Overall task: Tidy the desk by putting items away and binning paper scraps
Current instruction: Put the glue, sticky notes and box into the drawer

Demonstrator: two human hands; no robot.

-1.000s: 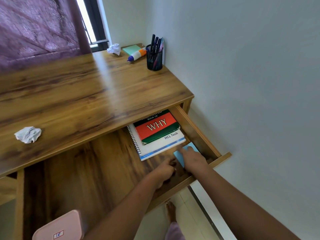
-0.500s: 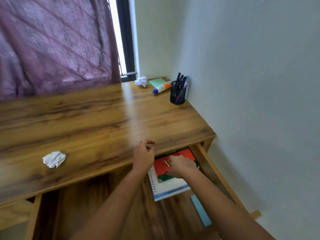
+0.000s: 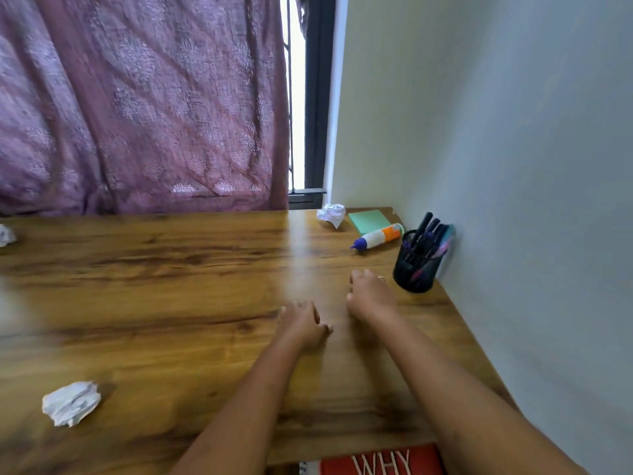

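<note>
Glue bottle (image 3: 376, 236) lies beyond right fingers (image 3: 358, 276), untouched.

Crumpled white paper ball (image 3: 71, 402) at the front-left of the counter (image 3: 171, 303). Second paper ball (image 3: 331, 214) at the far edge, just beside a green sticky pad (image 3: 369, 220) lying flat in the far-right corner. Glue bottle (image 3: 378, 236), white with an orange label and purple cap, lies on its side along the pad's near edge. Black mesh pen holder (image 3: 416, 265) stands upright by the wall, full of pens. Third scrap (image 3: 5, 234) is cut off at the left edge. Red book (image 3: 380, 462) lettered WHY lies below the counter's front edge.
</note>
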